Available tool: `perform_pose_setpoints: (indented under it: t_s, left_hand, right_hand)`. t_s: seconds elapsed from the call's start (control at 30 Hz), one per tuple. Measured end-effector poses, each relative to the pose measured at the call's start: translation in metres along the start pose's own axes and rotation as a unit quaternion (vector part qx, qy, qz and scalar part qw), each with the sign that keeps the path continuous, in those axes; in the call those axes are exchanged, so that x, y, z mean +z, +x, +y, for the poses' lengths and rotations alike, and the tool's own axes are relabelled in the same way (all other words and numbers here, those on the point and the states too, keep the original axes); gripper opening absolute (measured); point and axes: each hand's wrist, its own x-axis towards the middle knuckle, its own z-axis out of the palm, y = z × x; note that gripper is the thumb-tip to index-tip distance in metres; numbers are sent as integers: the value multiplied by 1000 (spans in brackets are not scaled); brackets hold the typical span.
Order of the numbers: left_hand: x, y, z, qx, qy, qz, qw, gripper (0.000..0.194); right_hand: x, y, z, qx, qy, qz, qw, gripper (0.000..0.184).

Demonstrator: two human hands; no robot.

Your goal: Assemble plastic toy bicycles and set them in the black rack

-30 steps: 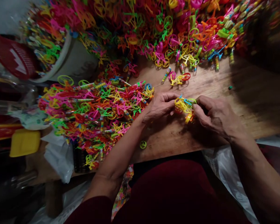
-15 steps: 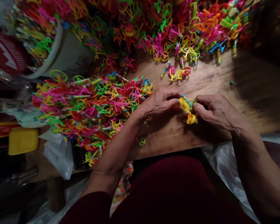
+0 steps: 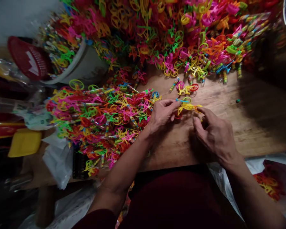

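My left hand (image 3: 160,114) pinches a small plastic toy bicycle between thumb and fingers. Its frame (image 3: 188,107) is yellow, with a blue piece (image 3: 180,100) by my left fingertips and a light green wheel (image 3: 187,99) at the top. My right hand (image 3: 214,132) is at the bicycle's right end. There the index fingertip meets the yellow plastic, while the thumb stands apart below it. Just beyond the held toy lies another yellow toy bicycle (image 3: 184,90) with a red wheel (image 3: 194,87) and a pink wheel (image 3: 180,86).
A heap of colourful toy bicycles (image 3: 105,117) with candy tubes covers the table's left side. A bigger pile (image 3: 171,38) spans the back. At back left stands a white bucket (image 3: 78,65) beside a red basket (image 3: 28,58). One candy tube (image 3: 173,85) lies on the wooden table (image 3: 259,127).
The view has shifted, so the scene sits lower and further right. The held bicycle has turned from hanging down to lying level. My right hand has let go of the green wheel and its fingers have parted.
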Motion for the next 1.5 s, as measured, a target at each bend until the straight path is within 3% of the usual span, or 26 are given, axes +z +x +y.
perform_pose_setpoints:
  t_s: [0.13, 0.33, 0.43, 0.5, 0.67, 0.77, 0.97, 1.13, 1.2, 1.37, 1.5]
  left_hand:
    - [7, -4, -5, -10, -21, -28, 999, 36]
    - [17, -8, -12, 9, -15, 23, 1000, 22]
    - [21, -6, -15, 3, -46, -42, 998, 27]
    - [24, -4, -15, -5, -61, -53, 997, 28]
    - [34, -5, -16, 64, -5, 48, 997, 19]
    - [33, -5, -18, 105, 0, 44, 993, 23]
    - [20, -3, -18, 81, -72, -56, 993, 36]
    - [27, -6, -26, 155, -59, -4, 986, 24]
    - [28, -5, -29, 143, -82, -12, 986, 25]
    - [23, 0, -26, 52, -134, -97, 985, 42]
    - [22, -1, -25, 39, -121, -103, 987, 51]
  right_hand:
    - [14, 9, 3, 4, -99, 31, 995, 37]
    - [12, 10, 4, 20, -167, 18, 986, 29]
    - [11, 11, 4, 31, -173, 30, 984, 31]
    - [14, 10, 4, 25, -156, 59, 986, 32]
    - [24, 1, 8, 12, -133, 91, 987, 32]
    - [28, -1, 18, -32, -104, 108, 988, 35]
    - [32, -4, 29, -155, -83, 191, 966, 36]
    - [39, -7, 17, -143, -118, 202, 962, 39]
    - [38, -6, 16, -154, -107, 200, 962, 37]
    - [32, -1, 18, -147, -133, 199, 960, 34]
    - [30, -2, 17, -146, -124, 194, 962, 34]
